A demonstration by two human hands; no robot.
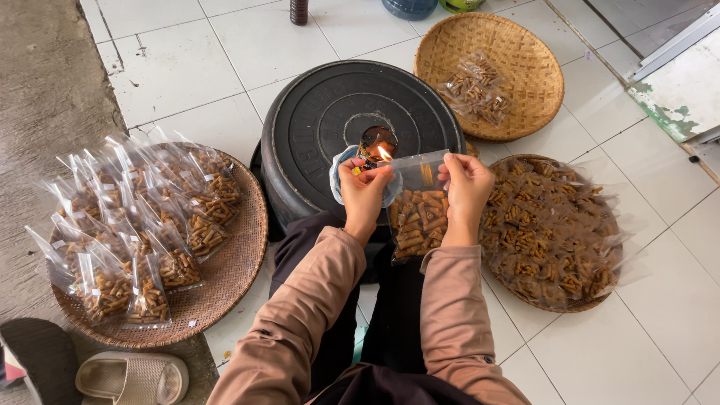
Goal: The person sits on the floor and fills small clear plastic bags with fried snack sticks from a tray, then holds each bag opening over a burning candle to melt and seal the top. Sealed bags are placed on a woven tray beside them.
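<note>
Sealing step, by the look of it: both hands pinch the top edge of a clear snack bag (pixel 417 217) at centre frame, beside a small flame (pixel 385 153) over the upturned black tub (pixel 360 127). Left hand (pixel 363 187) and right hand (pixel 466 184) are each closed on a corner. Next move probably calls for steady, even passes. Filled bags sit on the left tray (pixel 225 285).

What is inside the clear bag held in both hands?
The clear bag holds brown stick-shaped snacks, filling its lower part. The left hand and right hand cover its upper corners.
</note>
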